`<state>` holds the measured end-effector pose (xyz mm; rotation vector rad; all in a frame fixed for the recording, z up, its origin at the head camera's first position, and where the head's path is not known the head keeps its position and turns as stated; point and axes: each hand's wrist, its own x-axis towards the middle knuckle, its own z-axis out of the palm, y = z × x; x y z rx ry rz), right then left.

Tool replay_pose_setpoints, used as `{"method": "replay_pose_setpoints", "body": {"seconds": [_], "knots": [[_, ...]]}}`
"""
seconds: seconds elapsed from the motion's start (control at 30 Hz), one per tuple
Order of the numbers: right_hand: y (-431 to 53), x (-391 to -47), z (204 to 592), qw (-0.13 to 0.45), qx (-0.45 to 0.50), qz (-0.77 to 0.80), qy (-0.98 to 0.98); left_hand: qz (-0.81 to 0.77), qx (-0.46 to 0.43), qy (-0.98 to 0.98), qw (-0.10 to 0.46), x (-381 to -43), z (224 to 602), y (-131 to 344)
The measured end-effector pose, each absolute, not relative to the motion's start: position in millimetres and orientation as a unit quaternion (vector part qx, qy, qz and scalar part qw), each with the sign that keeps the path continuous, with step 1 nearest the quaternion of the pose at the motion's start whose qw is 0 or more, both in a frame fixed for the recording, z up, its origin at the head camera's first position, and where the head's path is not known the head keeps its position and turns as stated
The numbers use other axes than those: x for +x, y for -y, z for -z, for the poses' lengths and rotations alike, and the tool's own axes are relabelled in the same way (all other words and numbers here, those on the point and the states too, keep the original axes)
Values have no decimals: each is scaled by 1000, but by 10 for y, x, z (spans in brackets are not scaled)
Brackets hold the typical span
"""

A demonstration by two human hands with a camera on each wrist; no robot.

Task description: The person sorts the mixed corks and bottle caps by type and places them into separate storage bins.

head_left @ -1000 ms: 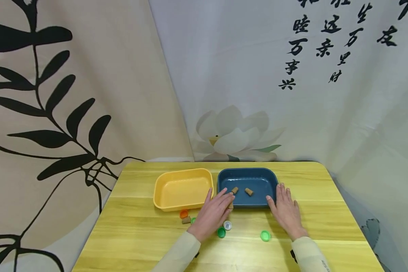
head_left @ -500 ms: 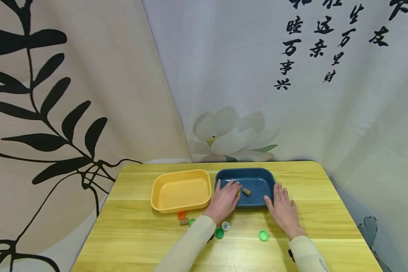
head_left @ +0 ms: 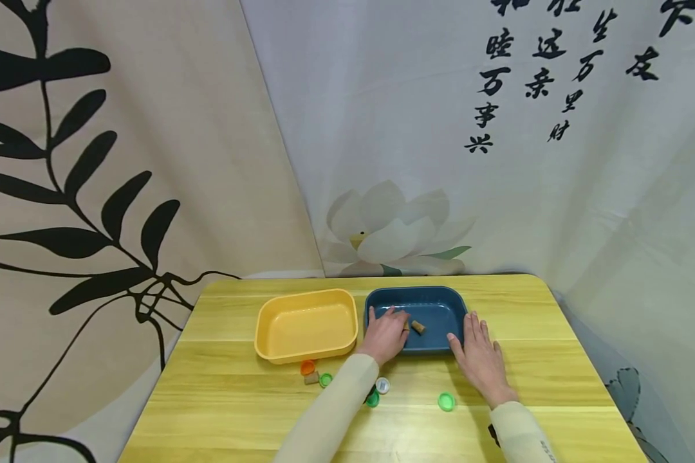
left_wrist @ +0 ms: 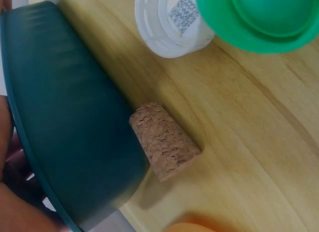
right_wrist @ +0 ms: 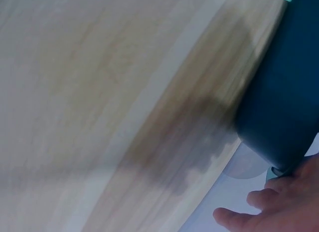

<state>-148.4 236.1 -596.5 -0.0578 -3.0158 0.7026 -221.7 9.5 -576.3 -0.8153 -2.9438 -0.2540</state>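
My left hand reaches over the near left rim of the dark blue tray. Its fingers curl down around a small cork stopper, which they mostly cover. Just right of it, a second cork stopper lies on the tray's bottom. My right hand rests against the tray's right end with straight fingers, the thumb spread toward the near rim. In the left wrist view, another cork stopper lies on the table against the tray's outer wall; my sleeve and hand hide it from the head view.
A yellow tray stands left of the blue one. In front lie an orange cap, a cork, a light green cap, a white cap and a dark green cap. Another light green cap lies farther right.
My left hand has moved right and forward from above the near rim into the blue tray, its fingers closing around the left cork stopper. My right hand stays at the tray's right end.
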Motion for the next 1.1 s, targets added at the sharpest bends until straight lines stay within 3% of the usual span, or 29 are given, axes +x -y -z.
{"method": "replay_pose_setpoints", "body": {"seconds": [0.27,0.63,1.1], "knots": [[-2325,-1497,5966,16,-16,-234,972,96,-244,964,29,-2183,5763,-25],[-2365,-1476,5963,14,-12,-236,972,109,-285,945,116,-1932,5693,150],[-2362,-1482,5979,16,-3,-240,971,125,-290,938,142,-1576,5716,629]]}}
